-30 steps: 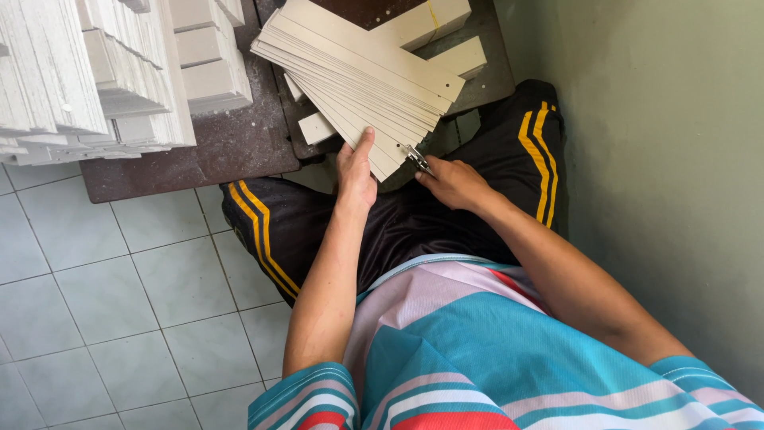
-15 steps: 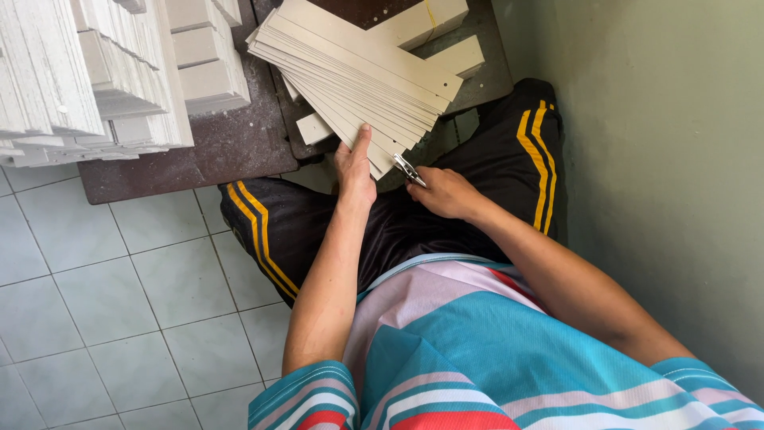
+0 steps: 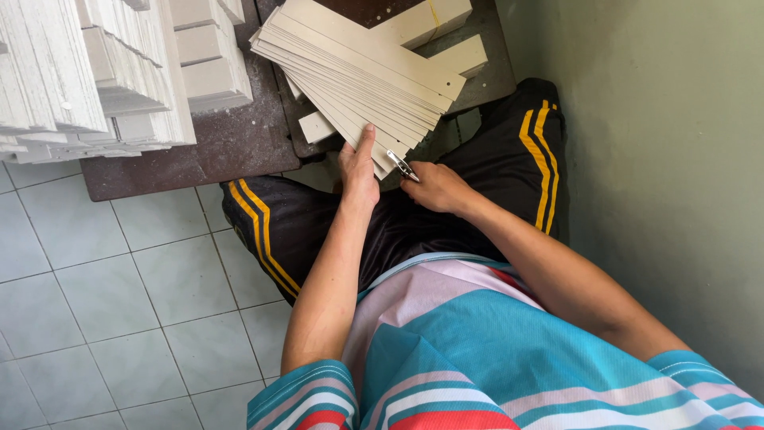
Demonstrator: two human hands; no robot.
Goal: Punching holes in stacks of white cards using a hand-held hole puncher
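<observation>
Nearest to us are our striped shirt and two bare forearms reaching out over black trousers with yellow side stripes. Our left hand lies flat, fingers together and index finger stretched forward, pressing on the near end of the fanned stack of pale strips. Our right hand sits just beside it, curled closed around one small metal tool whose tip touches the near corner of the stack. The two hands are close but not touching.

The strips are too many and too tightly layered to count; they spread like a fan on a dark work board, lying across it at a slant. Beyond the fan we see two pale blocks and one small one poking out beneath it. To the left, further out, stand several tall piles of white strips, their number unclear. A green wall runs along the right, tiled floor on the left.
</observation>
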